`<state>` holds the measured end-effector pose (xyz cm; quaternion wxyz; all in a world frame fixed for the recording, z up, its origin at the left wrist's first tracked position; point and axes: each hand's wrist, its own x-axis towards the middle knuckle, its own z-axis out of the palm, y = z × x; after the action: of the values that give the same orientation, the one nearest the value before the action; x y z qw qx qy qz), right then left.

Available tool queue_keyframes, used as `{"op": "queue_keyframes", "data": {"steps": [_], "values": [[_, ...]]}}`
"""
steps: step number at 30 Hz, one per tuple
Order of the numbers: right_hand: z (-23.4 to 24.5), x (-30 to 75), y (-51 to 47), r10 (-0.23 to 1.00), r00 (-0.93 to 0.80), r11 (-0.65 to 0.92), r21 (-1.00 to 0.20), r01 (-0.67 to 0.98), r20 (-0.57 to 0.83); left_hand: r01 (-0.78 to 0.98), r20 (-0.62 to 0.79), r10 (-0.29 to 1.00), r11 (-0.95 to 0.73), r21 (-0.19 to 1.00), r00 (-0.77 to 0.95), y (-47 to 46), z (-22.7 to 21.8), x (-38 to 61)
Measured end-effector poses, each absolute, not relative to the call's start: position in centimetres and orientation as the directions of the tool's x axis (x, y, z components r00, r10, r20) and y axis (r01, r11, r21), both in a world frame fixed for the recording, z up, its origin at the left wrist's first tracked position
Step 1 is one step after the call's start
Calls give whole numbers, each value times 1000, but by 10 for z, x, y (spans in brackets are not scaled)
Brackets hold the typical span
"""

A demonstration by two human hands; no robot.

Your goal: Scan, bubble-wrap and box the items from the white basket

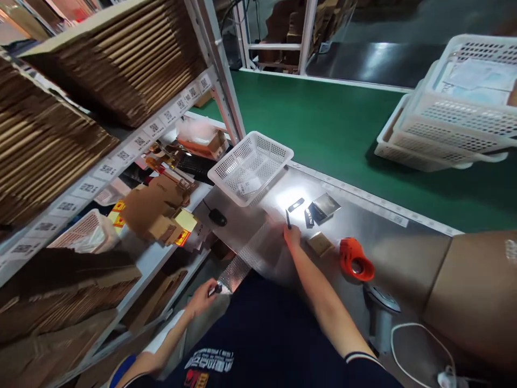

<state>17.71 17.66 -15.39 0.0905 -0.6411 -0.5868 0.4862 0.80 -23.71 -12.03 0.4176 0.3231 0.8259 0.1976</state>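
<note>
My left hand (204, 297) pinches the near end of a long strip of clear bubble wrap (250, 253) at the front edge of the steel table (404, 253). My right hand (291, 236) is closed round a small black tool (288, 219) at the strip's far end, its tip pointing away from me. Just beyond lie a small black flat item (295, 204), a silvery pouch (325, 206) with a black piece beside it, and a small tan card box (320, 243).
An orange tape dispenser (355, 260) sits to the right of my right hand. A white mesh basket (250, 167) and a black mouse (217, 216) lie to the left. A rack of flat cardboard (100, 70) fills the left. Stacked white baskets (456, 113) rest on the green conveyor (331, 118).
</note>
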Motion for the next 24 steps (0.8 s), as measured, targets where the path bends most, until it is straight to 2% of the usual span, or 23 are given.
{"op": "queue_keyframes", "data": {"steps": [3,8,10,11,12,14,16,17,20,24], "values": [[-152,177,176,815,-170,-296,-650,700,-555,110,-474,652,647,754,-592,-203,-125,-10],[-149,177,182,789,-175,-309,-626,716,-589,-103,-356,506,460,882,-785,-122,-119,-49],[-149,178,183,785,-166,-319,-619,717,-597,-13,-230,508,395,918,-830,-86,-113,-50],[-150,179,184,783,-162,-324,-616,718,-601,96,-160,580,386,917,-799,-67,-110,-46],[-152,179,184,781,-156,-330,-612,718,-605,240,-106,696,381,893,-710,-47,-108,-40],[-155,179,183,776,-147,-344,-607,717,-614,530,-104,912,321,785,-397,-5,-106,-21],[-157,177,182,771,-143,-358,-609,707,-620,749,-176,976,210,629,-126,39,-109,0],[-156,176,182,771,-142,-367,-615,698,-621,815,-204,977,172,554,-67,60,-111,9],[-147,177,177,793,-135,-382,-657,651,-595,872,-237,971,139,468,-27,107,-122,24],[-124,218,166,875,-137,-293,-735,612,-464,886,-227,974,105,451,0,129,-136,24]]}}
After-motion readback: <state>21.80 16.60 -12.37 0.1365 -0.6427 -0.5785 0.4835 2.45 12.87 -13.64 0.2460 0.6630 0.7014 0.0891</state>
